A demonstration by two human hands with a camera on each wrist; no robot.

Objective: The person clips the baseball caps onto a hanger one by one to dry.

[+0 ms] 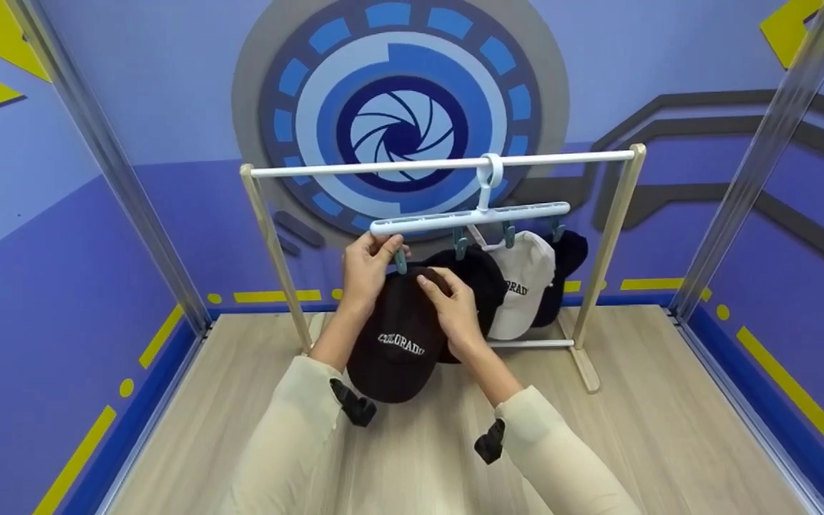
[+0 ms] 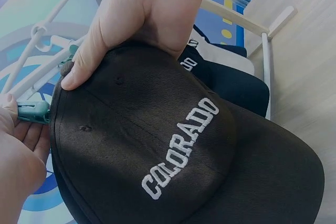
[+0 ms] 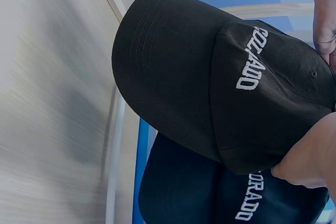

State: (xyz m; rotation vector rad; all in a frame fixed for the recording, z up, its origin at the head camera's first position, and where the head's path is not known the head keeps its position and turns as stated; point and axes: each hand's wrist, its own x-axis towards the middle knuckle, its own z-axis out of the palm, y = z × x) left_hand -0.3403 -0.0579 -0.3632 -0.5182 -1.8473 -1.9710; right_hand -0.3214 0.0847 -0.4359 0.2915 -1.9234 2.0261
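My left hand (image 1: pixel 365 272) pinches a teal clip (image 1: pixel 401 261) under the left end of a white clip hanger (image 1: pixel 426 222). With thumb on the crown, my right hand (image 1: pixel 455 307) grips a dark brown baseball cap (image 1: pixel 390 372) lettered COLORADO. The cap hangs brim down, its crown edge right at the clip's tip, as the clip (image 2: pixel 34 110) also shows in the left wrist view. Behind it a black cap (image 3: pixel 181 182) hangs close by, partly hidden. Further right hang a white cap (image 1: pixel 530 279) and another dark cap (image 1: pixel 571 257).
The hanger hooks over the white rail (image 1: pixel 355 169) of a small wooden stand, whose right post (image 1: pixel 606 247) and foot (image 1: pixel 585 370) stand beyond the caps. More clips, such as a teal clip (image 1: pixel 508 234), line the hanger. Below lies a wood-grain tabletop (image 1: pixel 669 429).
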